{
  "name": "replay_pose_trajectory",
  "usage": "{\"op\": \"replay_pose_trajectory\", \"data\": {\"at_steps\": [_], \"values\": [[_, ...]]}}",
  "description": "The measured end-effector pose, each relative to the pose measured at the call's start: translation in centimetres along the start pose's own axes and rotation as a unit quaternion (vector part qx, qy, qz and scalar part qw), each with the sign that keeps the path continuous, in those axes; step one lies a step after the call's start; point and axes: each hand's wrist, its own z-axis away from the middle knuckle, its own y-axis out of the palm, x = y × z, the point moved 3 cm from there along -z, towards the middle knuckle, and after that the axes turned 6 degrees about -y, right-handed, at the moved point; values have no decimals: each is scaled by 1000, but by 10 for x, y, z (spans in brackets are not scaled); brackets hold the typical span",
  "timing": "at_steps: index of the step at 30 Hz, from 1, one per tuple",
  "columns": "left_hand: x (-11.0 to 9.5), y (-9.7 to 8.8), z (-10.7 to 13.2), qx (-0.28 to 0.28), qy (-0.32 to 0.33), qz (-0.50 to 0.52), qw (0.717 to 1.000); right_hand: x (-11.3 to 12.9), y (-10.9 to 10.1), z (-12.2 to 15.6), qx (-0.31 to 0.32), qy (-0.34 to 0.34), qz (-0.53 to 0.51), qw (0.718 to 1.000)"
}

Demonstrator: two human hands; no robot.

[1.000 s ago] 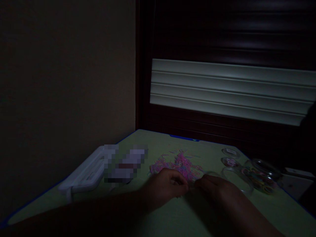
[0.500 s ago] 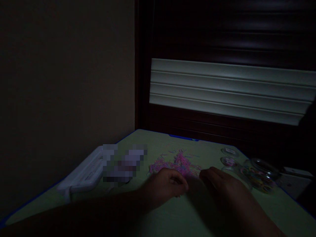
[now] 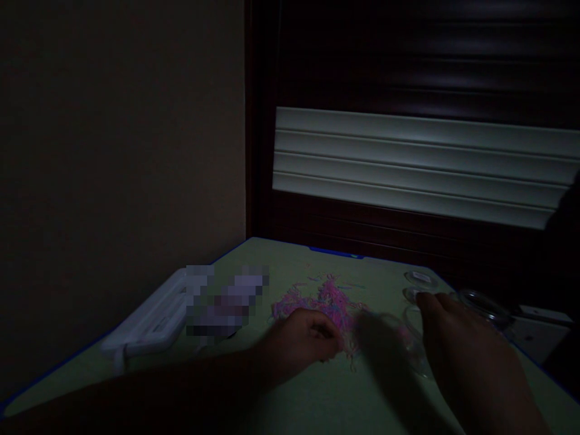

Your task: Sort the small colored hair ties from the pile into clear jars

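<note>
A loose pile of tiny rubber bands (image 3: pixel 333 302), mostly pink with some blue and other colours, lies on the pale green table (image 3: pixel 290 254). My left hand (image 3: pixel 299 341) rests at the pile's near edge, its fingers curled and thumb and forefinger pressed together; dimness hides anything between them. To the right, my right hand (image 3: pixel 462 344) hangs over small clear containers, fingers together and bent downward, with the tips beside a small round pot (image 3: pixel 411 294). Whatever those fingers may hold cannot be made out. A clear jar (image 3: pixel 484 305) is partly covered by this hand.
A round clear lid (image 3: pixel 420 278) with a label lies at the back right. On the left are a white tray-like object (image 3: pixel 145 320) and a pixelated item (image 3: pixel 231 302). A white flat box (image 3: pixel 541 329) sits at the right edge. The wall (image 3: pixel 122 151) borders the left side.
My right hand has moved right, from beside the pile to over the clear containers, and now covers much of the jar. My left hand has stayed almost in place.
</note>
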Motion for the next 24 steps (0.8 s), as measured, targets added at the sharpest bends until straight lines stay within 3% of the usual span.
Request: {"op": "replay_pose_trajectory", "data": {"at_steps": [4, 12, 24], "values": [[-1, 0, 0, 4, 0, 13, 1000, -3, -1, 2, 22, 8, 26, 999], [-1, 0, 1, 1, -5, 10, 1000, -6, 2, 4, -2, -2, 14, 1000], [3, -1, -1, -5, -9, -9, 1000, -8, 11, 4, 39, -13, 11, 999]]}}
